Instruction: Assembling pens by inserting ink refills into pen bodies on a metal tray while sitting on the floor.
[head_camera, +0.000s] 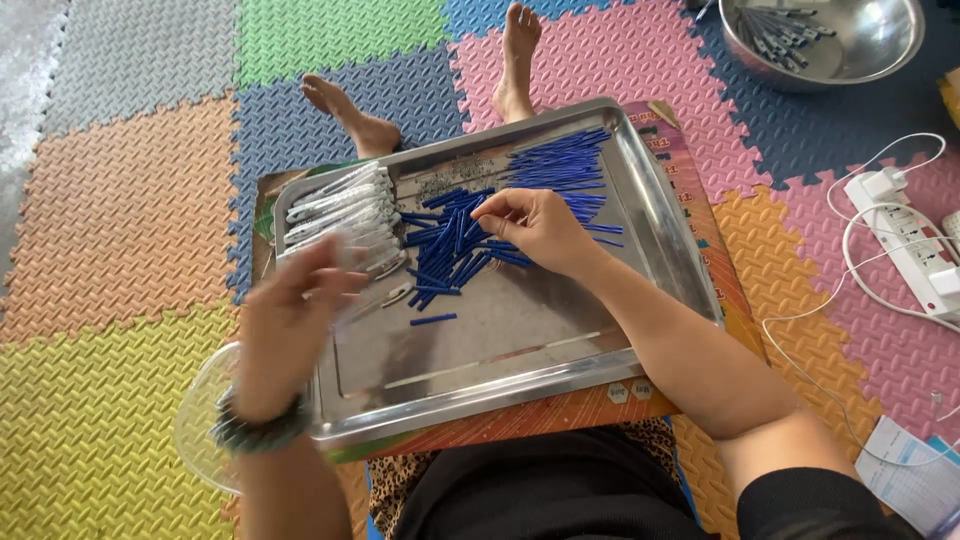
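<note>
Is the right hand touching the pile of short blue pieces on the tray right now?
Touching. The head view shows the right hand lying on the pile of blue pieces on the metal tray, its fingertips pinched down into them, no gap visible.

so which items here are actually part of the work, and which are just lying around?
In use:
- steel tray
- short blue tubes, under the right hand
- long blue refills
- clear pen barrels, by the blurred left hand

Lying about:
- steel bowl
- white power strip
- clear plastic lid
- paper slip
</note>
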